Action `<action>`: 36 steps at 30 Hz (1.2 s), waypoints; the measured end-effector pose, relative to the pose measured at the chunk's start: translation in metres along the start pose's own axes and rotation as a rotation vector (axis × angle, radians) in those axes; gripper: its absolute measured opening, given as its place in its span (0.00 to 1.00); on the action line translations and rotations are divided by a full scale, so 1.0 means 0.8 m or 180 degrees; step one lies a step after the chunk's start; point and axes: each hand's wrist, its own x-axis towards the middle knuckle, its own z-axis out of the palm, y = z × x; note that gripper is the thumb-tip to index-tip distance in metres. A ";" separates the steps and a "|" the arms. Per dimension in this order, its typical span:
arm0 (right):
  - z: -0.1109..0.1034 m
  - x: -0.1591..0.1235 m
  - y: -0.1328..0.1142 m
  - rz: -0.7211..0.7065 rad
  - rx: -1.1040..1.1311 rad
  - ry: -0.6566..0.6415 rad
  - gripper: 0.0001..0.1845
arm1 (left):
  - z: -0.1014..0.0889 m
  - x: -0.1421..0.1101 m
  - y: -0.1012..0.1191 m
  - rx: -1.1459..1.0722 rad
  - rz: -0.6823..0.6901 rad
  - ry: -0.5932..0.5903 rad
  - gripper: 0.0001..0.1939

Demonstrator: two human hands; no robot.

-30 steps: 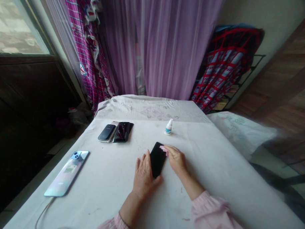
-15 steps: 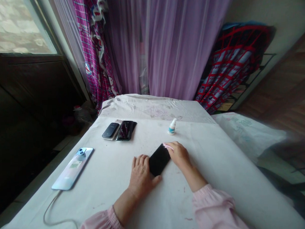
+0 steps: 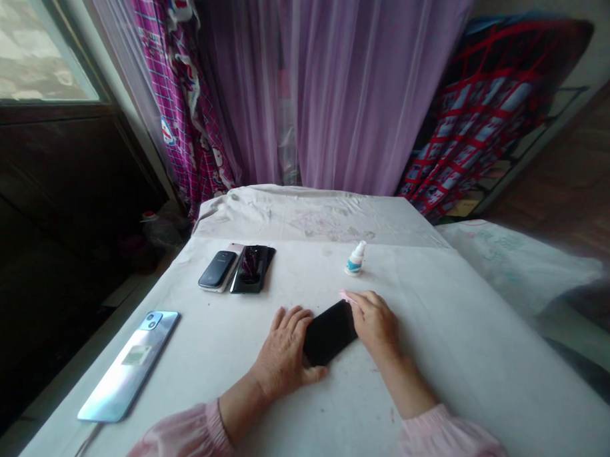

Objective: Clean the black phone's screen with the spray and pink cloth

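A black smartphone [image 3: 330, 332] lies tilted on the white tablecloth with its dark face up. My left hand [image 3: 285, 352] grips its left end, fingers along the far edge and thumb at the near corner. At the phone's far right corner, my right hand [image 3: 377, 324] pinches a small pink cloth [image 3: 346, 296], most of it hidden under the fingers. Just beyond that hand stands a small white spray bottle [image 3: 355, 259] with a blue label.
To the left, a pale blue phone [image 3: 132, 368] lies back up with a cable [image 3: 82, 448] at its near end. Farther back lie a dark blue phone [image 3: 218, 269] and a glossy black phone [image 3: 251, 269], overlapping other phones. Purple curtains [image 3: 350, 87] hang behind the table.
The phone has turned so that it lies more level across the table. Both hands have shifted with it, the right one slightly rightward with the pink cloth. The camera view has moved too.
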 end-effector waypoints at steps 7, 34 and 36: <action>-0.006 -0.016 -0.064 -0.0608 0.0465 -0.0363 0.15 | 0.012 -0.008 -0.006 -0.0122 -0.0048 -0.0032 0.49; 0.022 -0.019 -0.005 -0.0506 0.0515 0.0386 0.16 | -0.170 -0.162 -0.170 0.1134 -0.1947 0.0463 0.18; 0.023 -0.020 -0.004 -0.0490 0.0574 0.0411 0.16 | -0.159 -0.178 -0.155 0.1166 -0.1923 0.0475 0.18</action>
